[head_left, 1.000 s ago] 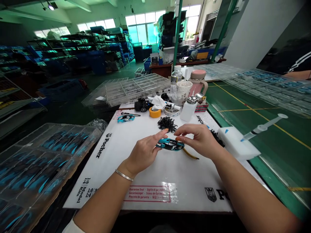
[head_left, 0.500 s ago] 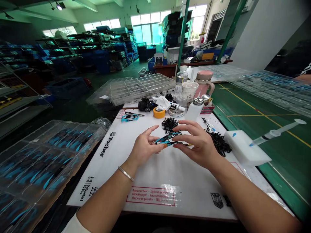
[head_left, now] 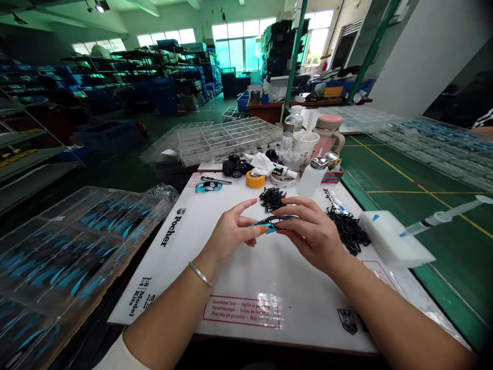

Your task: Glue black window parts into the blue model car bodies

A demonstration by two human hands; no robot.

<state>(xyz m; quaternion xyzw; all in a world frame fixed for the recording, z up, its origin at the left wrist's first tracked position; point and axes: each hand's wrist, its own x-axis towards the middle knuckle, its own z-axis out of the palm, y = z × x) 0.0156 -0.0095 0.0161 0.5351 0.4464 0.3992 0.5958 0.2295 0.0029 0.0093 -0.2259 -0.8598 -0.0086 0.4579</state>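
Frame part, blue and black (head_left: 271, 226): one piece, raised above the near middle of a white board printed "Pocher" (head_left: 246, 282), between both hands. Left hand (head_left: 229, 231): thumb and bent fingers pinching the part's left end, index finger extended clear of it. Right hand (head_left: 318, 231): fingers closed narrowly over the right end, much of which they cover. Black strips, loose pile (head_left: 272, 199): just beyond the part. Black strips, second pile (head_left: 349, 231): right of the right hand. Foam block, white (head_left: 396, 246): beside the second pile, with a syringe (head_left: 439, 218) leaning upward from it. Blue-and-black frame, second piece (head_left: 208, 187): far left of the board, near a pen (head_left: 216, 181). Tape roll, orange (head_left: 255, 180): farther back. Bottle, white with metal top (head_left: 311, 180): right of the tape. Compartmented tray, clear (head_left: 148, 198): left of the board, holding blue-and-black pieces.
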